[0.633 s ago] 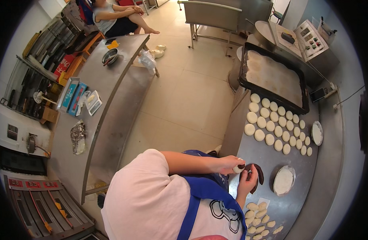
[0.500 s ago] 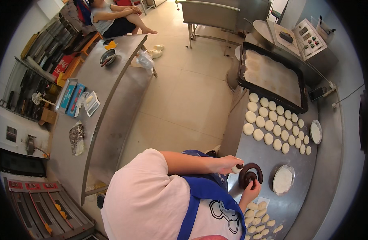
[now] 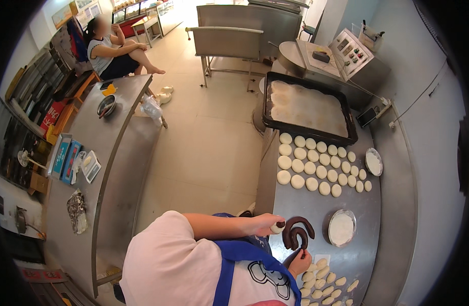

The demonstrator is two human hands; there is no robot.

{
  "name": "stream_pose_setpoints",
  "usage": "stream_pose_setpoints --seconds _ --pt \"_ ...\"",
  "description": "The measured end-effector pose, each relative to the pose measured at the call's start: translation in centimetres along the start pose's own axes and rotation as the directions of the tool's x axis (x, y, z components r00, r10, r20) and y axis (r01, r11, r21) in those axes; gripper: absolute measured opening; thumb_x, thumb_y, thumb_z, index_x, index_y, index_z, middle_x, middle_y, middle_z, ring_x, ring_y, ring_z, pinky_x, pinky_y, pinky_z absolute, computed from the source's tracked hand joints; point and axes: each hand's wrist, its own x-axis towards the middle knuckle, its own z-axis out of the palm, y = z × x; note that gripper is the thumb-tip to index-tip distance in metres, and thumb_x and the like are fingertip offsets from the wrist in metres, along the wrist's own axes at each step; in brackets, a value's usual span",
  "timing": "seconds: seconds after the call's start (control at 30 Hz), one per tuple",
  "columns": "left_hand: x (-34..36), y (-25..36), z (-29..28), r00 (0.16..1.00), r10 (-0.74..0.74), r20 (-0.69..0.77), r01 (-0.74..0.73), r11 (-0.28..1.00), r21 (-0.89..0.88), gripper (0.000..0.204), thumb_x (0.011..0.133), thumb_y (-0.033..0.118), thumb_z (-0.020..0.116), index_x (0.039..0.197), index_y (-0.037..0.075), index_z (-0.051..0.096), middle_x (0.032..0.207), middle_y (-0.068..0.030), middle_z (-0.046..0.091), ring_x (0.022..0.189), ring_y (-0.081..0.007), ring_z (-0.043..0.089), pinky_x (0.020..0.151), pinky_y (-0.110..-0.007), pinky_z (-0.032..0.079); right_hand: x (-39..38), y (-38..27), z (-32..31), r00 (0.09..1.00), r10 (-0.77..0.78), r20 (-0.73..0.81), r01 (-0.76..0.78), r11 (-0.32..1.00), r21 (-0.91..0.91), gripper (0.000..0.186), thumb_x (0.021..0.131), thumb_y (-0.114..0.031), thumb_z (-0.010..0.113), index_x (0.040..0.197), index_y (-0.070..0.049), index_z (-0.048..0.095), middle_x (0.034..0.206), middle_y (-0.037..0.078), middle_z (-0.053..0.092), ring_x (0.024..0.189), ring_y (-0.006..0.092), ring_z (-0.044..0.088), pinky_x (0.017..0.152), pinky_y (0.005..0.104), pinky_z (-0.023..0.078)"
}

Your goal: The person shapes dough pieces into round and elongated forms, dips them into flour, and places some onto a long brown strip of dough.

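My left hand (image 3: 266, 223) holds a pale dough piece (image 3: 276, 229) with a dark brown lump on top, just left of two curved ropes of dark brown paste (image 3: 308, 227) on the steel counter (image 3: 367, 209). Lower down, my right hand (image 3: 298, 263) pinches the lower end of the inner dark rope. A bowl of white powder (image 3: 341, 228) stands right of the paste. Small oblong dough pieces (image 3: 322, 286) lie below my right hand, and rows of flattened dough rounds (image 3: 322, 173) fill the upper counter.
A black tray with a pale liner (image 3: 306, 107) sits at the counter's far end, beside a machine with a control panel (image 3: 349, 53). A smaller powder dish (image 3: 373, 161) is by the wall. Another steel table (image 3: 119, 153) stands left across an aisle; a seated person (image 3: 112, 53) is behind it.
My right hand has moved down along the dark paste to the inner rope's lower end. My left hand still holds the dough. The view has shifted, and the seated person has raised a hand.
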Motion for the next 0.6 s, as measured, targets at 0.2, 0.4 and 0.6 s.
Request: stream_pose_setpoints --seconds 0.2,0.4,0.6 --pt "0.1 -0.3 -0.5 0.999 -0.041 -0.017 0.040 0.998 -0.038 0.020 0.095 0.016 0.060 0.108 0.001 0.058 0.106 -0.0086 0.063 0.098 -0.0210 0.063 0.087 -0.036 0.053 -0.5 0.2 -0.3 1.000 -0.003 -0.010 0.003 1.000 0.003 0.024 0.088 -0.023 0.067 0.100 -0.003 0.072 0.095 0.011 0.068 0.090 0.0306 0.063 0.081 0.0400 0.050" --pt "0.0 -0.3 -0.7 0.998 -0.063 -0.022 0.063 0.998 -0.016 0.016 0.092 0.012 0.061 0.103 0.001 0.060 0.102 -0.0087 0.064 0.095 -0.0210 0.063 0.083 -0.036 0.054 -0.4 0.0 -0.7 0.998 0.055 0.022 -0.056 0.998 0.034 0.025 0.088 -0.025 0.068 0.097 -0.001 0.073 0.091 0.013 0.071 0.086 0.0328 0.066 0.080 0.0412 0.051" --pt "-0.5 0.1 -0.4 0.998 -0.063 -0.022 0.063 0.998 -0.002 0.015 0.092 0.012 0.061 0.104 0.002 0.059 0.103 -0.0090 0.063 0.096 -0.0207 0.063 0.084 -0.036 0.054 0.1 1.4 -1.4 0.967 0.232 0.103 -0.250 0.940 0.232 0.023 0.088 -0.019 0.069 0.093 0.003 0.073 0.087 0.012 0.072 0.077 0.0240 0.068 0.072 0.0357 0.054"
